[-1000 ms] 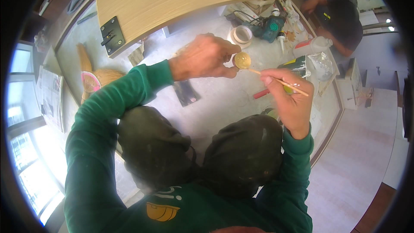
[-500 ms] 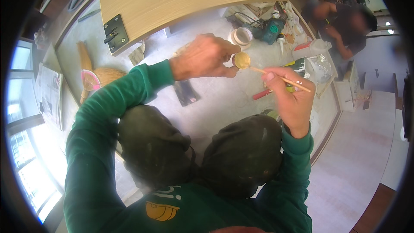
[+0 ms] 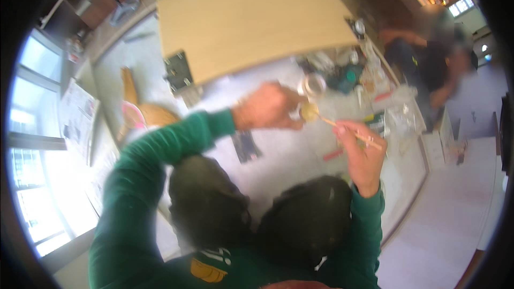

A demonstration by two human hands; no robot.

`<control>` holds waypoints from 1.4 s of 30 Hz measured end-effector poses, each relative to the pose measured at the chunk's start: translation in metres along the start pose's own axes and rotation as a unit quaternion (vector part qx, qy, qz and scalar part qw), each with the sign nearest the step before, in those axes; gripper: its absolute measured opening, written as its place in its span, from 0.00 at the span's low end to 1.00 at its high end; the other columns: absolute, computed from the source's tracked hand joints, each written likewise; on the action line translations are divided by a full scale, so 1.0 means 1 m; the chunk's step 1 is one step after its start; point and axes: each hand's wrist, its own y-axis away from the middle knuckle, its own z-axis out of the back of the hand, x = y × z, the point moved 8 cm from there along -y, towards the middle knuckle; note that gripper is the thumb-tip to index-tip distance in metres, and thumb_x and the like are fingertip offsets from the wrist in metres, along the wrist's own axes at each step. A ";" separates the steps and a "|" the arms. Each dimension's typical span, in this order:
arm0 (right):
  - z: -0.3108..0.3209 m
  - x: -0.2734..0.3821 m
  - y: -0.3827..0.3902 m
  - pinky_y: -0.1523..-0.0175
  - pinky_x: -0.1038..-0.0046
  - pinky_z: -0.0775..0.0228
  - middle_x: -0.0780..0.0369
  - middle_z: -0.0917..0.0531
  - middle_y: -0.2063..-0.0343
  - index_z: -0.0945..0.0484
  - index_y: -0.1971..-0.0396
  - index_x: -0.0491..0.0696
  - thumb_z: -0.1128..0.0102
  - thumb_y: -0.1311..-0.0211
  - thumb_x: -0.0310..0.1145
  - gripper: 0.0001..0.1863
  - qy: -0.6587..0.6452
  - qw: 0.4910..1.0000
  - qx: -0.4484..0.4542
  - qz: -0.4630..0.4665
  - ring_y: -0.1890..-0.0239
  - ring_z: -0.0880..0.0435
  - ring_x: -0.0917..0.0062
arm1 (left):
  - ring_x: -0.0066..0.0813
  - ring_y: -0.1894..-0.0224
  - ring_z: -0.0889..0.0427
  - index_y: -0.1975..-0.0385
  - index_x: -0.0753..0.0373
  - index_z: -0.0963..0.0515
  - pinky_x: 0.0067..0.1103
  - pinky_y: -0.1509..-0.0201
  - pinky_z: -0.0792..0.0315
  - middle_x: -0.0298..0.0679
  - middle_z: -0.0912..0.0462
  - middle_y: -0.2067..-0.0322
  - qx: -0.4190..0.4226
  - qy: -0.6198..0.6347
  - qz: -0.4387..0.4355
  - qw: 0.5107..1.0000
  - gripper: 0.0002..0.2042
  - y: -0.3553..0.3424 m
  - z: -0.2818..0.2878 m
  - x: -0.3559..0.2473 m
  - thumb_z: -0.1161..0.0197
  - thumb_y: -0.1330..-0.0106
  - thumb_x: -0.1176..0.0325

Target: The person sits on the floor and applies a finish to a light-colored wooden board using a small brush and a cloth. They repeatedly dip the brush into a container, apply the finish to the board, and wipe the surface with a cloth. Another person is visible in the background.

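My left hand (image 3: 273, 106) grips a small round cup (image 3: 309, 111) with yellowish contents at its fingertips. My right hand (image 3: 362, 158) pinches a thin wooden stick (image 3: 364, 139), like a brush handle, whose far tip reaches into the cup. Just beyond the cup stands a white open tub (image 3: 313, 84). A dark flat piece (image 3: 247, 146) lies below my left hand, and a red-handled tool (image 3: 333, 154) is left of my right hand. The view is blurred by motion.
A wooden board with black fittings (image 3: 251, 16) spans the back. A straw broom (image 3: 155, 115) lies left, near windows (image 3: 35, 91). A green power tool (image 3: 342, 77), bottles and a plastic bag (image 3: 401, 112) crowd the right. Another person (image 3: 428, 69) crouches beyond them at right.
The whole scene sits lower in the picture and is smeared, as my head has moved. My hands keep cup and stick together. The other person has shifted posture.
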 end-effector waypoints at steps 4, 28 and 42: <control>-0.013 0.000 -0.008 0.67 0.76 0.28 0.60 0.11 0.72 0.12 0.60 0.42 0.33 0.33 0.31 0.08 -0.036 0.998 0.005 0.046 0.74 0.18 0.82 | 0.45 0.71 0.15 0.57 0.60 0.14 0.33 0.63 0.21 0.42 0.13 0.71 0.018 -0.051 0.002 0.999 0.20 0.004 0.005 0.004 0.23 0.49 0.59; -0.002 0.005 -0.009 0.68 0.76 0.29 0.59 0.13 0.76 0.12 0.61 0.43 0.33 0.34 0.31 0.08 -0.010 0.999 -0.019 0.029 0.75 0.19 0.80 | 0.46 0.69 0.16 0.57 0.62 0.15 0.34 0.64 0.23 0.44 0.14 0.71 0.005 -0.031 0.012 0.999 0.21 -0.003 0.008 -0.007 0.22 0.52 0.63; 0.000 -0.001 -0.002 0.67 0.79 0.32 0.64 0.12 0.73 0.12 0.60 0.43 0.32 0.32 0.32 0.09 -0.081 0.996 -0.005 0.022 0.74 0.22 0.85 | 0.42 0.70 0.15 0.57 0.62 0.14 0.32 0.65 0.23 0.42 0.15 0.72 0.001 -0.017 0.016 1.000 0.22 -0.007 0.012 -0.011 0.21 0.53 0.62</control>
